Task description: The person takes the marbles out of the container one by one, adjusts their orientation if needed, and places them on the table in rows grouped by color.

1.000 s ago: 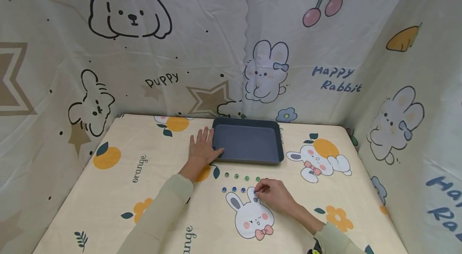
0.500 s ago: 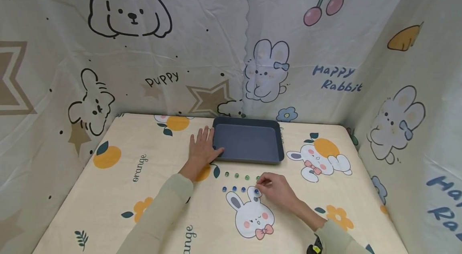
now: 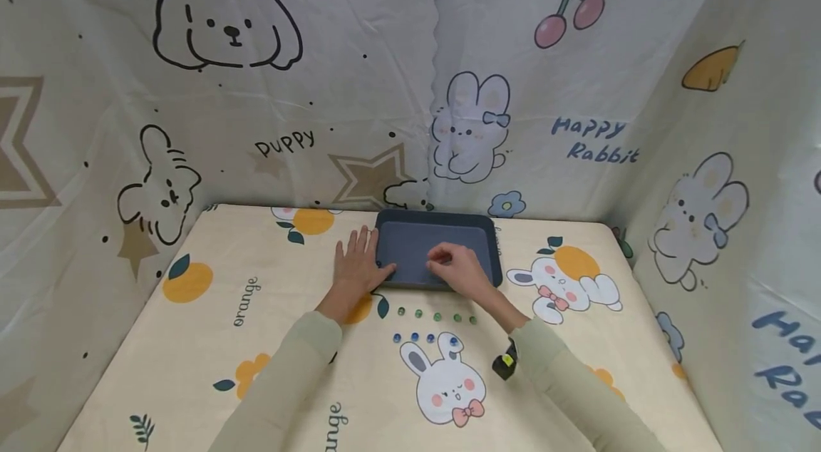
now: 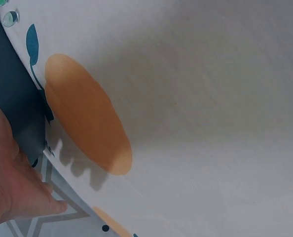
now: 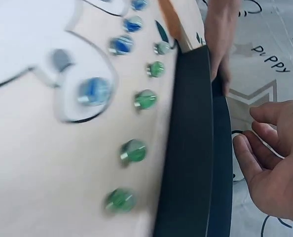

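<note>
My left hand (image 3: 358, 265) lies with spread fingers against the left side of a dark grey tray (image 3: 407, 242), thumb at its front left corner. Over the tray is my right hand (image 3: 459, 271), its fingers loosely bent. In the right wrist view a gap shows between thumb and fingers (image 5: 265, 114), with nothing visible in it. A row of several green glass marbles (image 3: 437, 317) lies just in front of the tray. Nearer to me runs a row of several blue marbles (image 3: 414, 337); its rightmost blue marble (image 3: 453, 342) sits on the printed rabbit's ear.
A cream tablecloth (image 3: 282, 366) with printed oranges, flowers and rabbits covers the table. Patterned curtains (image 3: 288, 103) rise behind it and at both sides. Several green marbles (image 5: 145, 99) lie close along the tray's outer wall.
My right hand has left the rightmost blue marble and moved up and left over the tray. The right end of the green row now shows. My left hand has stayed put.
</note>
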`<state>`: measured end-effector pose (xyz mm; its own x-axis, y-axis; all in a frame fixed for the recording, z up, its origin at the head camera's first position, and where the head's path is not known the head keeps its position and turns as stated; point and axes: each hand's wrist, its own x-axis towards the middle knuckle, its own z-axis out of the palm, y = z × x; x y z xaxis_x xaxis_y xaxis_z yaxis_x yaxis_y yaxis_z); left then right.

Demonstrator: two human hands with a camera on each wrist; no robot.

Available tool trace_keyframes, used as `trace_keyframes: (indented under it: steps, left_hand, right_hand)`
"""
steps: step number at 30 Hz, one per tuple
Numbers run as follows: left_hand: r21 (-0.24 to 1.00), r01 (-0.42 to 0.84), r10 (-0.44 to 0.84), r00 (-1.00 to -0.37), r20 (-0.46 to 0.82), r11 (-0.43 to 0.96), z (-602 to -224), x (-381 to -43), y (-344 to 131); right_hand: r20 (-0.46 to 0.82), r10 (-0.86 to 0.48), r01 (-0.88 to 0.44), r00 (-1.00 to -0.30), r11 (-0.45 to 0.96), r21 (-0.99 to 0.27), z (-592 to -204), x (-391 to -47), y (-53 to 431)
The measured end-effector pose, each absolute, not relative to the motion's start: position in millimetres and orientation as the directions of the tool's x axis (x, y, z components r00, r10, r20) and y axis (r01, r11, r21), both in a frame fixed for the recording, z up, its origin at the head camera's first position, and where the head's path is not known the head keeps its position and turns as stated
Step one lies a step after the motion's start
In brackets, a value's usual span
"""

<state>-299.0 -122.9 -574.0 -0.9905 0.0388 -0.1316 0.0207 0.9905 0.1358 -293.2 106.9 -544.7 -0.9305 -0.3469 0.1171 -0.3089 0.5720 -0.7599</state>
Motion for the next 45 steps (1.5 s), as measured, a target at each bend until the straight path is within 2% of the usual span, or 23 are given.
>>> trace_keyframes:
  steps: [6,13,31,39,45]
  left_hand:
    - [0.127,0.025,0.042,-0.989,-0.139,0.992,-575.1,-297.9,-123.2]
    - [0.125,0.019,0.038,-0.988,-0.152,0.992,-571.4,-297.7,-122.7]
    - [0.108,0.026,0.044,-0.986,-0.161,0.994,-569.6,-296.6,-122.9]
    - [0.099,0.016,0.032,-0.986,-0.161,0.995,-571.3,-298.7,-124.4]
    - [0.118,0.010,0.029,-0.986,-0.166,0.993,-573.6,-299.7,-122.9]
  right_hand:
    - [0.056,-0.349,-0.270,-0.935,0.603,-0.750,-546.7,-327.7,68.0]
    - [-0.007,-0.433,-0.303,-0.901,0.642,-0.705,-562.4,-348.6,38.8]
    - [-0.158,-0.507,-0.304,-0.847,0.707,-0.639,-561.7,-354.6,5.2]
    - [-0.186,-0.567,-0.383,-0.802,0.728,-0.568,-559.4,-358.9,1.7]
    - [-0.138,-0.528,-0.371,-0.838,0.736,-0.566,-563.6,-361.3,7.4]
